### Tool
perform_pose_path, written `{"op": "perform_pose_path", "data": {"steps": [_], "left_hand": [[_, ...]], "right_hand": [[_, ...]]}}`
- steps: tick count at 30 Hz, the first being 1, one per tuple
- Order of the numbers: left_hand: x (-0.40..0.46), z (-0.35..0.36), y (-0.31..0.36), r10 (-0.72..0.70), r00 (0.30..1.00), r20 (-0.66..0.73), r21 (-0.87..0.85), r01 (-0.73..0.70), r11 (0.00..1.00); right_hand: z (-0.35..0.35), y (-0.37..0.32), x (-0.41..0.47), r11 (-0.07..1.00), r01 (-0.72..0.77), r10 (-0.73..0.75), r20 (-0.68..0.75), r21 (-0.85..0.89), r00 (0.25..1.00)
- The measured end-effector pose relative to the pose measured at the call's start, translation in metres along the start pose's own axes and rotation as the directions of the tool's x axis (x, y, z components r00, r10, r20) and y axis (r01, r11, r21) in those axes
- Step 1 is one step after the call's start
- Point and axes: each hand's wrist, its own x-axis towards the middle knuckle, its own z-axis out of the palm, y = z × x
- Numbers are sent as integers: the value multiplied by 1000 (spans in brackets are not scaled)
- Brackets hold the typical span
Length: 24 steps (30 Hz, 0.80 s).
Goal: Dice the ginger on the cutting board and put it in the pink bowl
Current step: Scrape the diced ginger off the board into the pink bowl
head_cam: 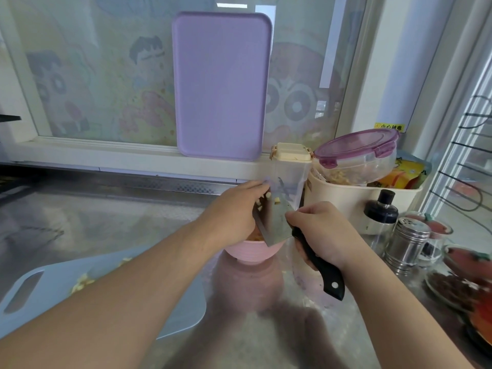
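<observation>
Over the pink bowl (253, 253), the right hand (323, 233) gripped the knife (277, 222) while the left hand's (234, 211) straight fingers scraped diced ginger (269, 195) off; leftover dice on the cutting board (53, 286) likely came next.

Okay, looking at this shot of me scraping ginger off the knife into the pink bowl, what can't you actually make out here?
All in the head view:
- Inside of the pink bowl: covered by the knife blade and the left hand.
- Left hand's fingertips: behind the blade, so their contact is unclear.
- Ginger left on the blue cutting board: partly hidden by the left forearm, and blurred.
- Yellow label on the wall: too small to read.
- Jars at right: cut off by the edge.
</observation>
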Motion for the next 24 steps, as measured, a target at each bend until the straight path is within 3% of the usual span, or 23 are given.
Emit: {"op": "perform_pose_path", "data": {"steps": [4, 11, 14, 19, 24], "left_hand": [[-10, -7, 6, -6, 997, -72, -11, 6, 1000], [-24, -17, 10, -135, 982, -133, 7, 137, 991], [-21, -18, 9, -84, 977, -195, 45, 95, 994], [-13, -3, 13, 131, 981, -144, -47, -139, 989], [-7, 13, 5, 20, 952, -305, -164, -73, 984]], "right_hand": [[-1, 0, 0, 1000, 0, 0, -26, -1, 1000], [0, 0, -2, 999, 29, -30, -51, -29, 998], [1, 0, -2, 998, 37, -39, -52, -41, 998], [3, -3, -4, 996, 75, -77, -38, -57, 996], [4, -3, -5, 994, 85, -87, -39, -63, 995]]}}
